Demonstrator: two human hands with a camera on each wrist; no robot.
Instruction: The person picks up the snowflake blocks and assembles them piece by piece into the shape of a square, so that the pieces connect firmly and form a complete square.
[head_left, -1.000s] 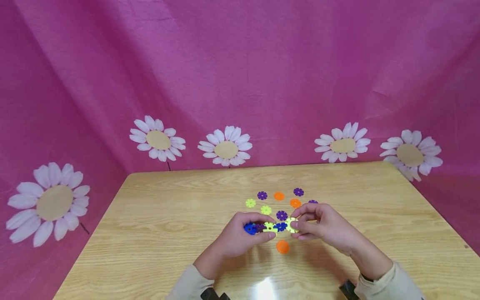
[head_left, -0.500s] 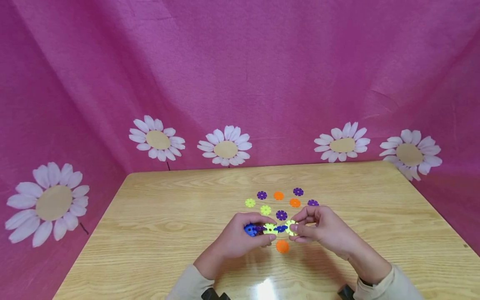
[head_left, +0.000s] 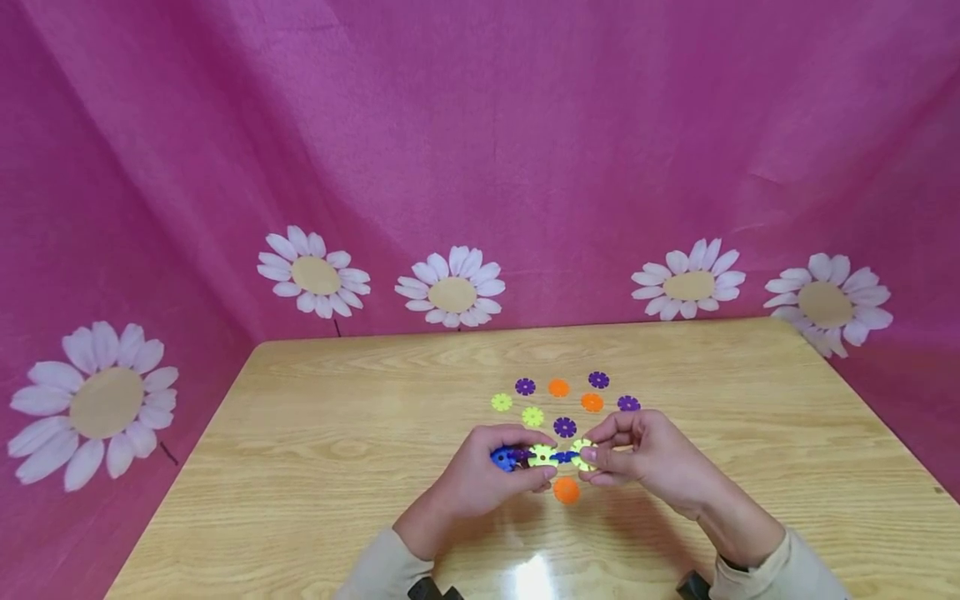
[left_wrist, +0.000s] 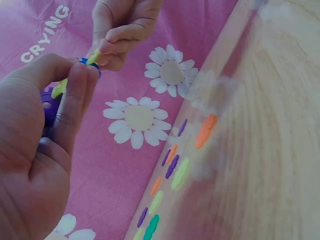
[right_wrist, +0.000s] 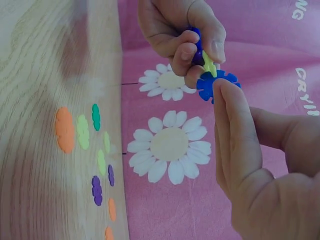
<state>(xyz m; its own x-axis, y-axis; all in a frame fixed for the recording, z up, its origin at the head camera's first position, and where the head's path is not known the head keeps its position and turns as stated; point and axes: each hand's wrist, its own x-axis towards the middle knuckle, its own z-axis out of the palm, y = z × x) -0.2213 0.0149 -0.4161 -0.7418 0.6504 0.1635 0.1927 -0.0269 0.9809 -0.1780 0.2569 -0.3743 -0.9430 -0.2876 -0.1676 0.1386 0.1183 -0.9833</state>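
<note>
Between both hands hangs a short chain of interlocking notched plastic discs, held above the table. My left hand [head_left: 476, 471] grips it at the left, fingers and thumb around a blue disc [head_left: 502, 459], a purple one and a yellow disc [head_left: 542, 456]. A second blue disc [right_wrist: 204, 89] joins that yellow one in the right wrist view. At the right end, my right hand [head_left: 652, 457] pinches another yellow disc [head_left: 581, 455] between thumb and fingers, against the second blue disc. Fingers partly cover the chain, so the depth of the slots' fit is hidden.
Loose purple [head_left: 565, 427], orange [head_left: 592, 402] and yellow-green discs [head_left: 532, 416] lie flat beyond the hands on the wooden table [head_left: 337, 433]. One orange disc [head_left: 567, 490] lies nearer. A pink flowered cloth [head_left: 525, 167] rises behind the table's far edge.
The second blue disc has tilted to a more edge-on view, and the right-end yellow disc has shifted slightly with my right fingers. Both hands keep their hold.
</note>
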